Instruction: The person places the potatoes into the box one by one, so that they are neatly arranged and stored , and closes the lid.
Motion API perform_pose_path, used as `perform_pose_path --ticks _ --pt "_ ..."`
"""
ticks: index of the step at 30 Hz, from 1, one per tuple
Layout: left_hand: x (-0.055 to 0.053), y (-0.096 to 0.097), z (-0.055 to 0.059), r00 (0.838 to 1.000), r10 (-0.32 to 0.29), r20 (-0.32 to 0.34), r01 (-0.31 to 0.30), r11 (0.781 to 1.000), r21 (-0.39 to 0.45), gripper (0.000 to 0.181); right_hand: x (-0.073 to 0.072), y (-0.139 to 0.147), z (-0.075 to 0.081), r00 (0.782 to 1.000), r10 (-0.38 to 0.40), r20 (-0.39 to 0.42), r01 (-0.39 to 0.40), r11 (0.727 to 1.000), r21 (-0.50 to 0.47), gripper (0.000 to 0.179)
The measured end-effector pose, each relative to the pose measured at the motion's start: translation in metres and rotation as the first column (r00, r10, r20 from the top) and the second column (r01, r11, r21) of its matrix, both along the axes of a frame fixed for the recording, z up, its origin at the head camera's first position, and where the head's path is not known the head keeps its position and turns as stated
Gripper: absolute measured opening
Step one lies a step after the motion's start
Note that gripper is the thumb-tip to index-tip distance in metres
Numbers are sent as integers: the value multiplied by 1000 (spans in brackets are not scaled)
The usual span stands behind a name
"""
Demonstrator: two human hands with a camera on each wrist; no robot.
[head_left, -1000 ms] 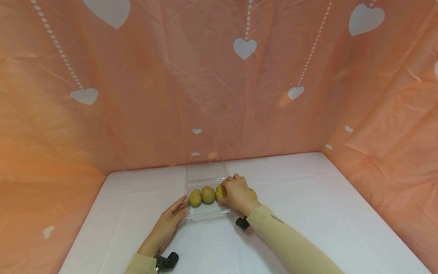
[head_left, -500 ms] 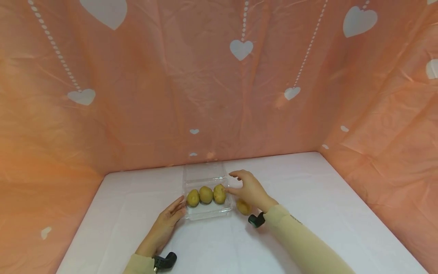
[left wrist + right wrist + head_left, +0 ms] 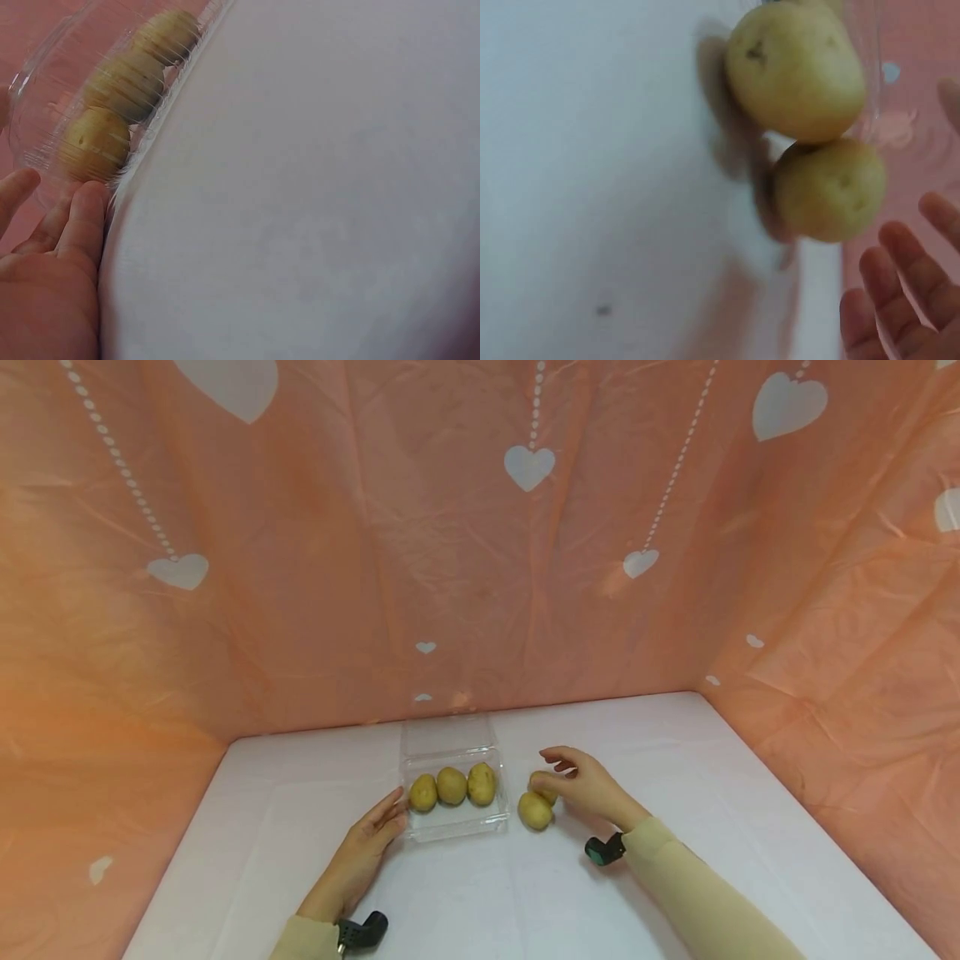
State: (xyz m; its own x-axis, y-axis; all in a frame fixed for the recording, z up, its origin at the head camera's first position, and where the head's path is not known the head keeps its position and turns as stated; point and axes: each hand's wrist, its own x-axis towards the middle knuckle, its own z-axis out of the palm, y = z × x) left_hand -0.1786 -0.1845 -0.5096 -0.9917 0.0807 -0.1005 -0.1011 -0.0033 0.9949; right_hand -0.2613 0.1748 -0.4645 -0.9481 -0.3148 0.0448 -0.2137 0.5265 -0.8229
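Note:
Three potatoes (image 3: 452, 786) lie in a row inside a clear plastic clamshell box (image 3: 457, 829), whose lid (image 3: 448, 737) is folded back on the far side. My left hand (image 3: 365, 843) rests against the box's left end with its fingers extended; in the left wrist view the fingertips (image 3: 90, 193) are right at the plastic wall. To the right of the box, two more potatoes sit on the table, a nearer one (image 3: 536, 811) and a farther one (image 3: 543, 785). Over the farther one hovers my right hand (image 3: 588, 787), fingers spread and holding nothing in the right wrist view.
The table has a white cover (image 3: 465, 902). An orange curtain (image 3: 360, 568) with white hearts stands along its back and sides. Black wrist cameras (image 3: 363, 932) jut out from both wrists, low over the table.
My right hand has let go of the rightmost potato in the box and moved right, to the two potatoes on the table. My left hand stays at the box.

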Motion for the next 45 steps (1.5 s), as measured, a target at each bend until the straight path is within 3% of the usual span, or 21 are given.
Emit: perform_pose_path --ticks 6,13,22,28,36,45 --pt "-1 1 0 1000 -23 5 23 999 26 56 -9 16 -21 988 50 145 -33 992 -119 60" --pt "0 2 1 1000 -20 10 20 1000 17 57 -14 18 -37 946 113 303 -27 962 -273 59" --pt "-1 -2 -1 1000 -12 12 12 1000 21 56 -17 14 -38 930 211 300 -116 945 -305 58" --pt "-1 -1 0 1000 -21 16 21 1000 17 55 -19 19 -37 920 219 325 -128 951 -280 57" --pt "-1 1 1 999 -28 23 27 999 30 57 -21 23 -35 923 229 308 -161 960 -231 56" --pt "-1 0 1 999 -21 27 21 1000 10 56 -21 22 -34 919 262 295 -194 951 -239 61"
